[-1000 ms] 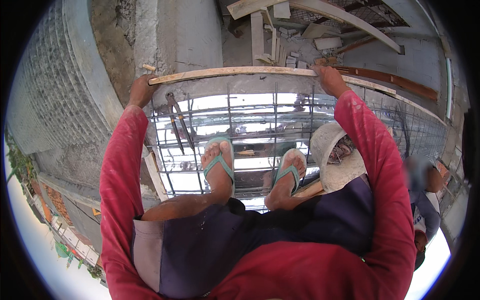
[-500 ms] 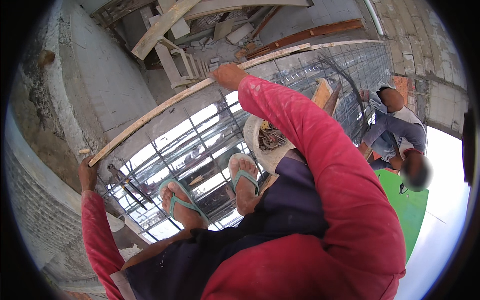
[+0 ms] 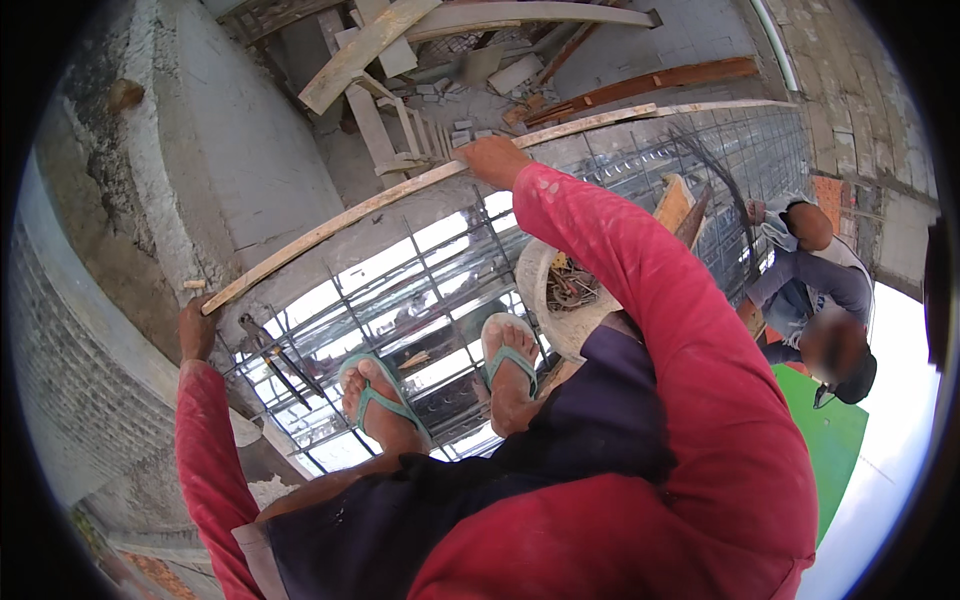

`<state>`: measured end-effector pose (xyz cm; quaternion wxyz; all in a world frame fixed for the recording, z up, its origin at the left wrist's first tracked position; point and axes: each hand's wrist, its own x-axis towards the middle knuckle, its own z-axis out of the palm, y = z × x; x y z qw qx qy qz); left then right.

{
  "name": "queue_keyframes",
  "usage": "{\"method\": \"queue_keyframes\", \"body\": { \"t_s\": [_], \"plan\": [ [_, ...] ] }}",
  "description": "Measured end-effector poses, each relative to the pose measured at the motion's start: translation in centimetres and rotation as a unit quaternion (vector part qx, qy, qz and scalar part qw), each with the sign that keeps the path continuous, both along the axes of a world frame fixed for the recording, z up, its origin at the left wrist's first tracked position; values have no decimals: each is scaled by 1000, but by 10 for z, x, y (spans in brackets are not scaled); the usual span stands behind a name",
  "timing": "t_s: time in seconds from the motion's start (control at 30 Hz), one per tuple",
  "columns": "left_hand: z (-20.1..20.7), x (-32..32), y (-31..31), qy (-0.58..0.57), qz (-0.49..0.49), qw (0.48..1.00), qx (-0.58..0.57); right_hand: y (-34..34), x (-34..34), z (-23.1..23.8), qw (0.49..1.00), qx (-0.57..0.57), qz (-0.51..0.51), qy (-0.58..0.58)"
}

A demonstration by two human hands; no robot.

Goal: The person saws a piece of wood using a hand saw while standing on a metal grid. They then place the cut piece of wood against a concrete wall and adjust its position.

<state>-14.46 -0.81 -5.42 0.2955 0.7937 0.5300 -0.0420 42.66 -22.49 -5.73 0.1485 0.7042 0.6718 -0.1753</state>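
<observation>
A long, thin wooden strip (image 3: 335,222) runs along the far edge of a steel rebar grid (image 3: 432,282). My left hand (image 3: 197,330) is closed round its near left end. Further along, my right hand (image 3: 492,162) grips the same strip from above, its fingertips partly hidden behind the wood. Beside my left hand, pincers with dark handles (image 3: 282,368) lie on the bars. A pale, cement-crusted bucket (image 3: 538,290) stands under my right forearm, with bits of wire (image 3: 572,286) inside.
My sandalled feet stand on the grid over shiny metal sheeting. Beyond the strip is a drop with loose planks (image 3: 365,50) and rubble. At the right a co-worker (image 3: 825,280) bends over the grid, near a green panel (image 3: 820,430). Rough concrete wall (image 3: 160,190) rises at left.
The whole scene has shifted slightly right and down in view. Both my hands keep their hold on the wooden strip. The co-worker's head has turned.
</observation>
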Motion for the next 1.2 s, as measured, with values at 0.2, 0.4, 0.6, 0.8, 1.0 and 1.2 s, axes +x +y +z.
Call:
{"method": "queue_keyframes", "body": {
  "t_s": [0.2, 0.4, 0.6, 0.8, 1.0, 1.2],
  "plan": [
    [4, 2, 5, -2, 9, 1000, -23, -4, 5, -6, 999, 33, 14, 6],
    [4, 2, 4, -6, 14, 999, -32, 1, -1, 5, 1000, 10, 12, 7],
    [1, 3, 6, 7, -4, 1000, -13, 0, 1, 7, 1000, -19, -8, 2],
    [7, 9, 3, 4, -8, 1000, -22, -3, 3, -1, 999, -3, -17, 29],
    [4, 6, 5, 12, -12, 1000, -18, -1, 1, 0, 1000, -16, -14, 3],
    [-1, 4, 7, 7, -25, 1000, -5, -2, 5, -6, 1000, -10, -13, 13]
  ]
}}
